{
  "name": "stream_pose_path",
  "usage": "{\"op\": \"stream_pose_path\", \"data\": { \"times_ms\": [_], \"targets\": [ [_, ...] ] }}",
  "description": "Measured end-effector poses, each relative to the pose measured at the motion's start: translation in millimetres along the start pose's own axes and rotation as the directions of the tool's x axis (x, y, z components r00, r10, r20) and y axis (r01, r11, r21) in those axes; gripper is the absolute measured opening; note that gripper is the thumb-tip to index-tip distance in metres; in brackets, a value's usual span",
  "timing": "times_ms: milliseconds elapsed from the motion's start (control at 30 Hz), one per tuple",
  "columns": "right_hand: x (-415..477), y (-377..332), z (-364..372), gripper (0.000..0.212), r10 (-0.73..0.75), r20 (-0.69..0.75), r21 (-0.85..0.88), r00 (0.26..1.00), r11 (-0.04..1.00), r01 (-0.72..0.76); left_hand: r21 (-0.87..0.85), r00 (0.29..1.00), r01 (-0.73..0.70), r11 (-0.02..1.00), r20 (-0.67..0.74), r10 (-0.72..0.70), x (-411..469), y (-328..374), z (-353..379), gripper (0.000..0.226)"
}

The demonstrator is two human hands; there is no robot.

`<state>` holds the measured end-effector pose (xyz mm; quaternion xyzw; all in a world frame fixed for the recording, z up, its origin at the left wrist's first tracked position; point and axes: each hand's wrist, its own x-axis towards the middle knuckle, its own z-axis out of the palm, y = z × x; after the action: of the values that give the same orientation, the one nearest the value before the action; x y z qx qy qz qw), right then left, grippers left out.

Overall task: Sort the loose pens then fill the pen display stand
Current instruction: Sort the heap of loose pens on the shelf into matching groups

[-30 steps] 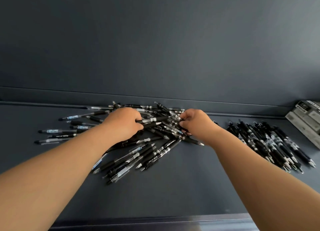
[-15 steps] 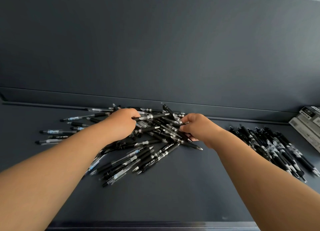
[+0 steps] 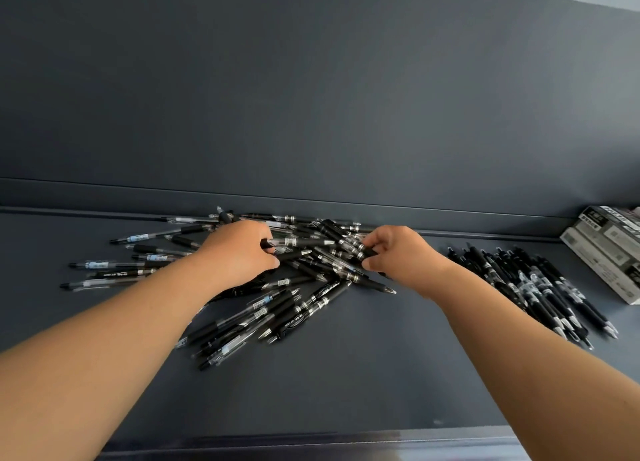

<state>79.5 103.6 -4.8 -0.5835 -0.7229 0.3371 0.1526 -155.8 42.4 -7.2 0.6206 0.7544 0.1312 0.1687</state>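
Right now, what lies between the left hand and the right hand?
In the head view, crossed black pens of the loose pile lie between the left hand and right hand; both grip pens.

Both hands are buried in the tangled pile of pens (image 3: pixel 277 308) on the dark shelf (image 3: pixel 346 384) — the left hand (image 3: pixel 239 249) grips a black pen (image 3: pixel 294 254), the right hand (image 3: pixel 398 256) pinches a second pen (image 3: pixel 358 249) — with a tidier pen heap (image 3: pixel 540 287) and grey boxes (image 3: pixel 609 249) lying to the right.

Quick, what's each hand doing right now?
Left hand: grips a black pen from the pile.
Right hand: pinches a second pen in the pile.
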Motion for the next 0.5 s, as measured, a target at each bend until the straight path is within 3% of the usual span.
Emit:
{"op": "stream_pose_path", "data": {
  "times_ms": [133,267,500],
  "targets": [
    [-11,7,0,0.032,-0.018,0.047,-0.051,0.999,0.998,0.021,0.154,0.999,-0.008,0.988,-0.033,0.014,0,3,6,0.024],
    [-18,9,8,0.039,-0.027,0.059,-0.191,0.998,0.981,0.038,0.203,0.997,-0.009,0.979,-0.067,0.023,0,7,8,0.016],
    [-20,10,12,0.032,-0.046,0.054,-0.272,0.997,0.961,0.059,0.005,1.0,0.018,1.0,-0.012,-0.018,0,9,-7,0.018]
  ]
}}
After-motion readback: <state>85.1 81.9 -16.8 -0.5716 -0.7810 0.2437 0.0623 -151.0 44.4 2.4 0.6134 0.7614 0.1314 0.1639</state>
